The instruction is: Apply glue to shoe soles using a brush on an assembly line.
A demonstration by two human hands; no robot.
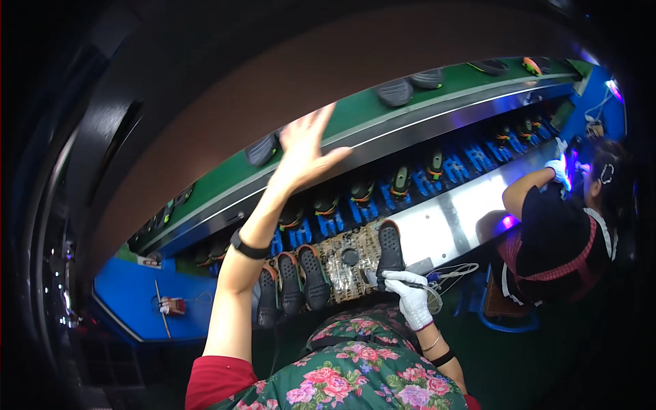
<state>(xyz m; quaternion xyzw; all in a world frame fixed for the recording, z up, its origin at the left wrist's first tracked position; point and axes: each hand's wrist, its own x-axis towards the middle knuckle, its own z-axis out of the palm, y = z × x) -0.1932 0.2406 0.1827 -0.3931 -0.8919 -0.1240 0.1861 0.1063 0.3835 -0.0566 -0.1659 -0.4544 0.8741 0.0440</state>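
Observation:
My left hand (305, 152), bare and with fingers spread, reaches out over the upper green conveyor belt. A grey shoe sole (262, 149) lies on the belt beside it, partly behind the wrist. My right hand (410, 301), in a white knitted glove, is closed around a thin dark pen-like tool (408, 282). Its fingertips are at the near end of a black perforated clog (389, 249), which lies on the taped part of the bench. Whether they touch the clog, I cannot tell. Several more black clogs (313, 277) stand side by side to the left.
Behind the bench, a lower line carries shoes (400, 181) on blue holders (454, 167). More grey soles (394, 91) ride the upper belt. At right, a co-worker (557, 232) in white gloves sits by a purple light. Pale cables (451, 272) hang near my right hand.

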